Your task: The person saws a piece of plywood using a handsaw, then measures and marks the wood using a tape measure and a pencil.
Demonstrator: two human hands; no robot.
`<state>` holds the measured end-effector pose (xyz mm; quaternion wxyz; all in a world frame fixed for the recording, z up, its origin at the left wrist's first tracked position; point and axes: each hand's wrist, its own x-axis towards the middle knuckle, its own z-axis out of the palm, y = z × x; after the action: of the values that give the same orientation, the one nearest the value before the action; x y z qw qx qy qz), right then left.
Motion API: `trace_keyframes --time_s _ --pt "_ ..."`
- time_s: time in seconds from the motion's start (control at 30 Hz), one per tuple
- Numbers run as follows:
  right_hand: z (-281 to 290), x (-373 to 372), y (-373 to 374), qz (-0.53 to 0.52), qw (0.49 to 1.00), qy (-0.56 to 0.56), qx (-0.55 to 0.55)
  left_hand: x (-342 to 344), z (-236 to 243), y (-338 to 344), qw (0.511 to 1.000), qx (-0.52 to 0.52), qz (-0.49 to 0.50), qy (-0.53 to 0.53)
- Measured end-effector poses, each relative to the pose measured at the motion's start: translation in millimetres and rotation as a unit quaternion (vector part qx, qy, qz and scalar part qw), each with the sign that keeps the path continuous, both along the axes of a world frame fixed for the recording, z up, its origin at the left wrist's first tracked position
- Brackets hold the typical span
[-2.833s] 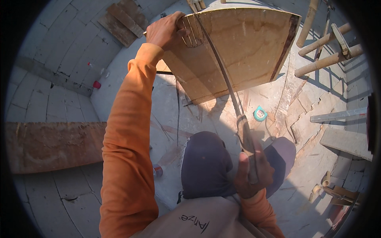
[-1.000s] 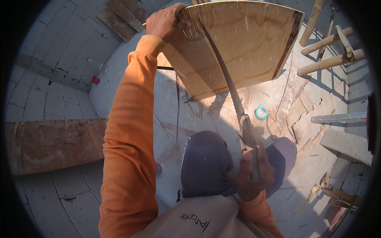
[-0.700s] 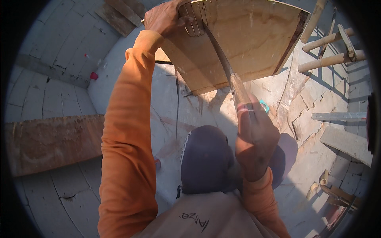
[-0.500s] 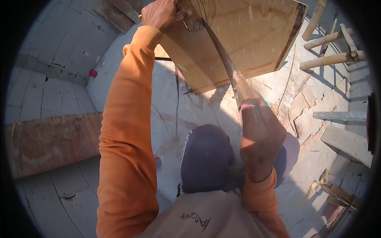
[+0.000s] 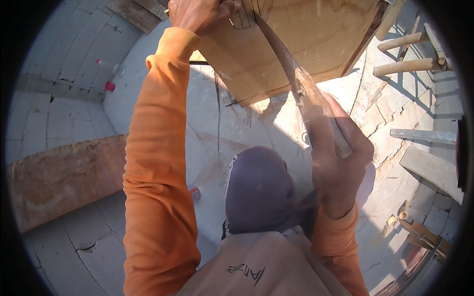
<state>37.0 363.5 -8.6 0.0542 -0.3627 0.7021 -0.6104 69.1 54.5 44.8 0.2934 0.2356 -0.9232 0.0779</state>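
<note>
A sheet of plywood [image 5: 316, 44] is tilted up in front of me, with dark pencil-like lines near its top. My left hand [image 5: 197, 18] grips its upper left edge, the thumb lying toward those lines; some fingers are hidden. In my right hand [image 5: 340, 158] is a handsaw [image 5: 318, 101], held by its worn wooden handle. The saw's blade [image 5: 277, 53] runs up and left into the sheet, between the left strip and the wider right part. The blade's far end is hidden.
Bamboo poles [image 5: 405, 67] and a metal bar [image 5: 422, 135] stand at the right, near a grey slab [image 5: 432, 172]. A wide board [image 5: 69, 180] rests at the left against block walls. A red cup [image 5: 109, 86] lies beyond it. Cracked concrete floor [image 5: 207, 128] spreads below.
The handsaw has slid a little farther forward along the sheet. My right hand has shifted right and slightly forward with it, while my left hand keeps its place on the plywood.
</note>
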Motion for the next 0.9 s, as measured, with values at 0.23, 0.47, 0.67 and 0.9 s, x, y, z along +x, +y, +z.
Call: trace_keyframes --time_s 0.23,0.47,0.67,0.9 --pt "0 5 7 -0.015 0.997 -0.058 0.042 5 1 13 0.999 0.018 -0.020 -0.030" --pt "7 21 54 -0.021 0.996 -0.053 0.065 2 -2 -2 1.000 0.005 0.007 0.006" --pt "9 18 240 -0.217 0.968 -0.076 0.097 -22 4 -55 0.996 0.050 0.046 -0.065" --pt "-93 -27 338 -0.406 0.871 0.205 0.184 -32 13 -86 0.985 0.072 0.020 -0.159"
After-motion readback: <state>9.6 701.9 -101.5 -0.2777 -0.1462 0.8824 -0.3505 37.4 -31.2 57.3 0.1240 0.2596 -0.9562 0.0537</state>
